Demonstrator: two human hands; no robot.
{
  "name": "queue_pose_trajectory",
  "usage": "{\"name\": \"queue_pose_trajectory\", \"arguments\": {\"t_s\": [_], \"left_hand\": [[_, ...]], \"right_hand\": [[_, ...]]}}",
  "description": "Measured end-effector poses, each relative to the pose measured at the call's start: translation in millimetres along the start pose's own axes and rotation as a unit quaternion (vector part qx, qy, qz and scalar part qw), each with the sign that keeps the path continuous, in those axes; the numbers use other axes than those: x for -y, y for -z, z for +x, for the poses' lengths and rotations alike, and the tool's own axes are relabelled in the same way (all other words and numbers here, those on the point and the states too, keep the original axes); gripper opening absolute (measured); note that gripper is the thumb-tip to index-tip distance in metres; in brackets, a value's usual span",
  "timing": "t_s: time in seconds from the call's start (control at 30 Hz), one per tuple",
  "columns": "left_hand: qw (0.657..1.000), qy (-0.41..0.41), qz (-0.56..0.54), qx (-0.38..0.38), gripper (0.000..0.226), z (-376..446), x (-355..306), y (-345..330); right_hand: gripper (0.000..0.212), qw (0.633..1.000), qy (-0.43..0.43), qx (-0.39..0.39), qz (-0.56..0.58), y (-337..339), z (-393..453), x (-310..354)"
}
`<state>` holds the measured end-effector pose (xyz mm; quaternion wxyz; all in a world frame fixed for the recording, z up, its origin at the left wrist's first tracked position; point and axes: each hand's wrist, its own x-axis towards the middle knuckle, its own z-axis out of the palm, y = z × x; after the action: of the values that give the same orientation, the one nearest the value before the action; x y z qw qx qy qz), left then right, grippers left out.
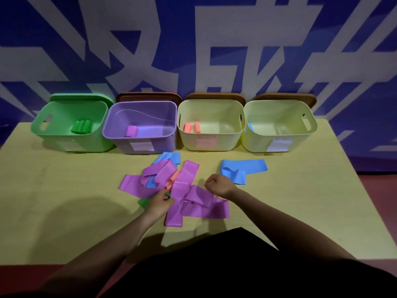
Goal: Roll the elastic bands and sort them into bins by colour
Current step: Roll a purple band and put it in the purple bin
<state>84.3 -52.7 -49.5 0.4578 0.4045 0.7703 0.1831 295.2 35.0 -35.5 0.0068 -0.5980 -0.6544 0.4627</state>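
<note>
four open bins [139, 136] line the table's [53, 201] 12 o'clock edge, each taking one colour's rolls; the unrolled bands [182, 190] heap at centre within reach; left hand [160, 202] pinches a green band [142, 202] from under it, right hand [219, 184] at 3 o'clock loosely curled, holding nothing

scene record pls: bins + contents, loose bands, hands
green bin: green rolls
purple bin: purple roll
third bin: orange rolls
fourth bin: blue showing at its left wall
pile: mostly purple bands, some blue, orange, green
blue band: lies apart, right of the pile
left hand: on the pile
right hand: fingers curled, grip unclear
</note>
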Motion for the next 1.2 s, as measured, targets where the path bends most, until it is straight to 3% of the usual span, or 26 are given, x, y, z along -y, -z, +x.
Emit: {"name": "queue_pose_trajectory", "arguments": {"t_s": [0.13,0.33,0.5,0.6,0.7,0.83,0.9,0.97,1.07,1.2], "left_hand": [[1.0,-0.003,0.008,0.01,0.029,10,-12,3],[0.998,0.054,-0.007,0.022,0.018,40,4,6],[0.988,0.09,-0.117,0.041,0.029,31,-16,16],[0.989,0.038,-0.128,0.067,0.022,30,-38,31],[0.983,-0.034,-0.173,0.047,0.024,23,-71,53],[0.96,-0.113,-0.252,0.038,0.03,3,-125,84],[0.944,-0.137,-0.294,0.055,0.02,-15,-154,93],[0.928,-0.153,-0.33,0.077,0.009,-38,-181,98],[0.907,-0.221,-0.344,0.103,0.035,-66,-211,102],[0.86,-0.267,-0.411,0.144,0.022,-85,-233,115]], "right_hand": [[0.027,0.999,0.036,-0.031,-0.005,-23,8,22],[0.039,0.999,-0.027,0.003,-0.032,-49,25,43],[0.018,0.998,0.022,-0.061,0.02,-50,32,51],[0.022,0.991,0.049,-0.072,0.101,-38,26,65],[0.023,0.967,0.059,-0.076,0.234,-12,12,80],[0.019,0.923,0.081,-0.164,0.339,36,-5,92],[0.015,0.91,0.12,-0.181,0.352,60,-17,101],[0.016,0.908,0.18,-0.158,0.344,81,-29,111],[0.036,0.912,0.271,-0.077,0.297,98,-42,125],[0.046,0.898,0.292,0.02,0.327,106,-58,135]]}}
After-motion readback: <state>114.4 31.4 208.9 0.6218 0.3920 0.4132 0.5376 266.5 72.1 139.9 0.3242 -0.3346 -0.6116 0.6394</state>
